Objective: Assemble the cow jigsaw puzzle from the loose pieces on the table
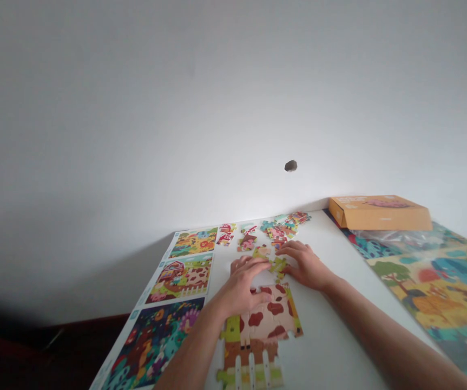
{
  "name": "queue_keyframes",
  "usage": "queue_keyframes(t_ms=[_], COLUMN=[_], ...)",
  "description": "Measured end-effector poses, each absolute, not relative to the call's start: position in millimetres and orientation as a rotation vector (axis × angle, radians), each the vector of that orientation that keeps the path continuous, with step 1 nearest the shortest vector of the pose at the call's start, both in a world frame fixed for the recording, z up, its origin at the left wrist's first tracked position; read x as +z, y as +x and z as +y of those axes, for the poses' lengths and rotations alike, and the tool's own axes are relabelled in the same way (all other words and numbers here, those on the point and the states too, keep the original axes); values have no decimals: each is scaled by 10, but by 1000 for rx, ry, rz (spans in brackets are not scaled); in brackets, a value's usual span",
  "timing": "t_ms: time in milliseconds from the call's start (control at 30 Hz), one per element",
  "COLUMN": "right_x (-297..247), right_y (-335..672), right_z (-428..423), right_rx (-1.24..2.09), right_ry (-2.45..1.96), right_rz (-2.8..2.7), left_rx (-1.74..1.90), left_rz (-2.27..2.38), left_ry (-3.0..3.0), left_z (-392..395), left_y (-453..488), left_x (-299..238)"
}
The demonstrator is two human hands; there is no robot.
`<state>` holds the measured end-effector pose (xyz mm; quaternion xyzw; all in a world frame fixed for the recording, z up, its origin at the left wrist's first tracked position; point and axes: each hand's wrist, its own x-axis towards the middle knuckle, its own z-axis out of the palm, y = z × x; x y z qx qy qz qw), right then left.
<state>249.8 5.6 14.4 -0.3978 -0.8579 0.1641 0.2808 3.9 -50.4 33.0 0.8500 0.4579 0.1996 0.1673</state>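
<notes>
A partly joined jigsaw puzzle (263,325) lies on the white table, showing a brown-spotted cow, brown ground and a white fence. My left hand (247,276) rests over its upper left part, fingers stretched out and thumb apart above the cow. To the right, my right hand (305,265) holds a yellow-green puzzle piece (278,266) at its right side with the thumb and fingers. The left fingertips come close to that piece's other side. Just beyond my fingers lies another light green piece (262,251). A pink pig piece (248,242) sits farther back.
Loose red barn pieces (225,237) and a pile of mixed pieces (285,225) lie near the wall. Along the left edge runs a picture sheet (182,277). An orange box (381,212) stands at the back right, beside clear plastic and a large animal picture (440,292).
</notes>
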Motion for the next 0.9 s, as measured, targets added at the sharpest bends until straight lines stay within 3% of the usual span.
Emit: queue_keyframes(t_ms=[367, 667, 900], right_x=[101, 150, 143], right_y=[2480, 2471, 2488], right_z=[104, 54, 77], right_rx=[574, 546, 412], right_ry=[-1142, -991, -1137], right_rz=[-2252, -2380, -2398], left_rx=[540, 524, 546], left_rz=[1325, 1336, 1344], left_ry=[2392, 2420, 2440], left_z=[-504, -494, -502], left_y=[37, 46, 30], left_x=[351, 331, 341])
